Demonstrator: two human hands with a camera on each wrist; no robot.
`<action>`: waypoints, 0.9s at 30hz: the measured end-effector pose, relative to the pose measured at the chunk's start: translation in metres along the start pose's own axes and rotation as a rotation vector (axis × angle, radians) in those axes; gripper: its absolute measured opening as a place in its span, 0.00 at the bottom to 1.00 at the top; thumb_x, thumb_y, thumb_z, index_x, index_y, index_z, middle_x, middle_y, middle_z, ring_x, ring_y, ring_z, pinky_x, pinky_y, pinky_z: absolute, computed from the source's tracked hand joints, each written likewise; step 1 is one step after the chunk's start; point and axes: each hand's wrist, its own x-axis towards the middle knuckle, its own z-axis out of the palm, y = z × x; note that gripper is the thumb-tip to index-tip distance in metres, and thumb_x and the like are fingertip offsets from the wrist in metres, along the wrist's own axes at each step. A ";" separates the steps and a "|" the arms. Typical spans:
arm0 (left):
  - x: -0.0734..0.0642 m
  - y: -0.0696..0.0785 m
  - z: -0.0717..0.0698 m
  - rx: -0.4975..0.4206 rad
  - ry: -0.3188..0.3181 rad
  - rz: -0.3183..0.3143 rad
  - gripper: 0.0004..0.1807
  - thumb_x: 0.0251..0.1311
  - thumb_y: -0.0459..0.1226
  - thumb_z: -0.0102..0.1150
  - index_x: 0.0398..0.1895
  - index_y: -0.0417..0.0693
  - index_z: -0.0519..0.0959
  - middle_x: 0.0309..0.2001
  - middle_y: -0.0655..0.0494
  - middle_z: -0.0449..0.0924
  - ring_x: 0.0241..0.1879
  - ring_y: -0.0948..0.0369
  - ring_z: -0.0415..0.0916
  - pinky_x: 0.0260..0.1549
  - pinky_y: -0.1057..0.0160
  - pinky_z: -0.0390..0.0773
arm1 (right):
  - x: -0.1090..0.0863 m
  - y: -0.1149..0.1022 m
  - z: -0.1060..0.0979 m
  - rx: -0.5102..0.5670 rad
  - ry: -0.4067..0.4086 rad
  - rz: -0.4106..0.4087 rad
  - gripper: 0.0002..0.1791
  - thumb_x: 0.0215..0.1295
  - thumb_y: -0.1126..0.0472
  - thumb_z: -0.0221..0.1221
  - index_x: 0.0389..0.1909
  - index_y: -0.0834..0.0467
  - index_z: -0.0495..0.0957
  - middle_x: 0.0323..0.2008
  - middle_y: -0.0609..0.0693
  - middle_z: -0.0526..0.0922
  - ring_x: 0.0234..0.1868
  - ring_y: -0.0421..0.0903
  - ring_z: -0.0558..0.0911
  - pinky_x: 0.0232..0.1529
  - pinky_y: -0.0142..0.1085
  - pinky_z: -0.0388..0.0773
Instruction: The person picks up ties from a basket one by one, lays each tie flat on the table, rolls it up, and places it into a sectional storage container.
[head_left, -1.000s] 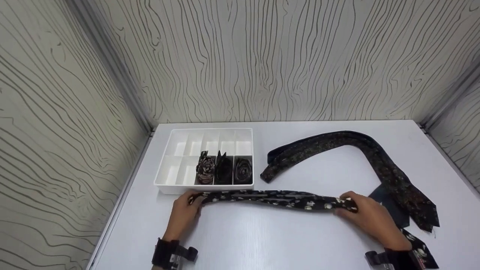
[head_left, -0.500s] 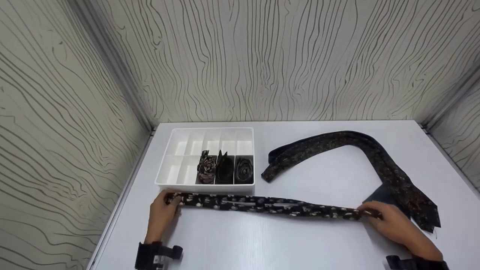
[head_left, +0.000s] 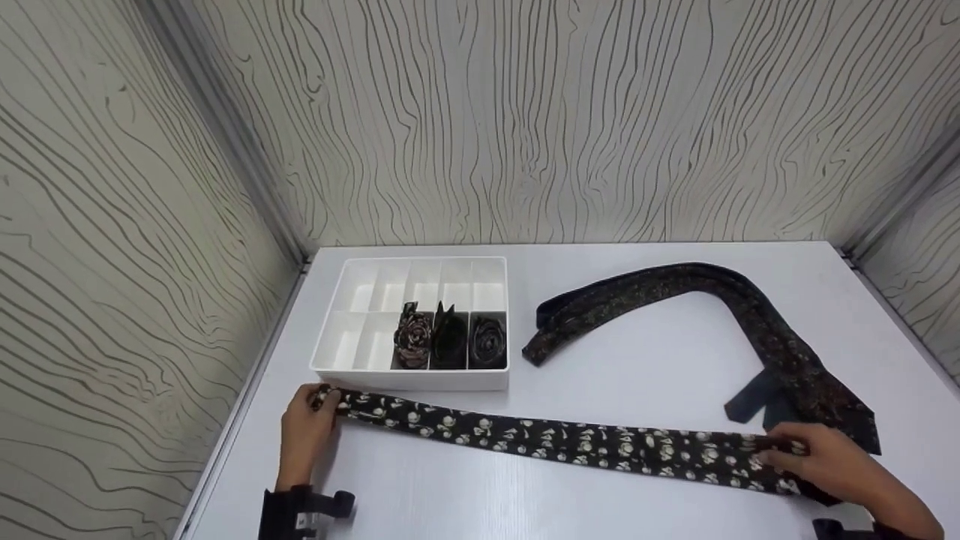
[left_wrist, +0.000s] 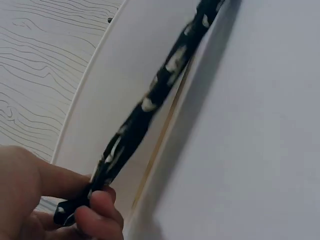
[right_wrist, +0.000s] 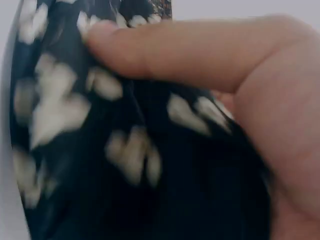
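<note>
Neatly, three dark rolled ties point(head_left: 412, 343) are held upright in the three rightmost front compartments of a white, rectangular, ten-compartment tray point(head_left: 410, 380). Just in front, a black tie printed with pale motifs point(head_left: 555, 437) is stretched lengthwise, its narrow end pinched by the left hand point(head_left: 305, 429), its wider end gripped by the right point(head_left: 832, 459). Behind, a speckled brown tie point(head_left: 787, 346) is laid bent.

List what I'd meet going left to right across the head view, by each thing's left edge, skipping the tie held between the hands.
Left hand, white divided box, brownish rolled tie, black rolled tie with two points sticking up, dark rolled tie at the box's right end, curved dark tie, right hand.
</note>
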 end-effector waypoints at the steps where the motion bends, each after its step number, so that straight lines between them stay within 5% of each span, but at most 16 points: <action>1: 0.000 -0.001 -0.001 0.002 0.005 0.000 0.22 0.77 0.39 0.54 0.62 0.29 0.74 0.60 0.28 0.80 0.58 0.38 0.80 0.56 0.43 0.78 | 0.000 0.000 -0.001 -0.023 0.029 0.027 0.18 0.73 0.49 0.66 0.49 0.61 0.85 0.40 0.53 0.88 0.33 0.38 0.78 0.34 0.38 0.77; 5: -0.001 -0.008 -0.003 0.031 0.008 -0.008 0.20 0.76 0.38 0.55 0.60 0.30 0.74 0.51 0.31 0.83 0.45 0.45 0.84 0.42 0.54 0.81 | -0.002 0.000 0.000 -0.059 0.100 0.094 0.30 0.71 0.41 0.67 0.57 0.64 0.81 0.50 0.67 0.86 0.41 0.54 0.83 0.40 0.51 0.82; 10: -0.001 -0.012 -0.008 0.051 -0.007 -0.026 0.23 0.73 0.38 0.59 0.62 0.28 0.73 0.52 0.31 0.82 0.43 0.48 0.83 0.37 0.63 0.78 | -0.001 0.001 0.007 0.001 0.055 0.097 0.42 0.60 0.45 0.76 0.66 0.66 0.73 0.62 0.78 0.76 0.59 0.74 0.79 0.52 0.67 0.79; 20: -0.001 -0.018 -0.015 -0.009 -0.026 -0.079 0.22 0.72 0.35 0.59 0.63 0.28 0.73 0.50 0.33 0.81 0.31 0.60 0.82 0.30 0.66 0.79 | 0.001 0.004 0.009 0.018 0.138 0.076 0.28 0.69 0.49 0.70 0.61 0.63 0.79 0.60 0.74 0.80 0.61 0.80 0.77 0.52 0.69 0.80; 27: -0.001 -0.019 -0.022 0.049 -0.007 -0.108 0.26 0.68 0.40 0.64 0.61 0.30 0.74 0.53 0.31 0.81 0.48 0.45 0.81 0.42 0.60 0.76 | 0.011 -0.008 0.018 -0.037 0.255 0.034 0.23 0.67 0.59 0.70 0.58 0.65 0.80 0.55 0.71 0.84 0.50 0.66 0.84 0.45 0.57 0.83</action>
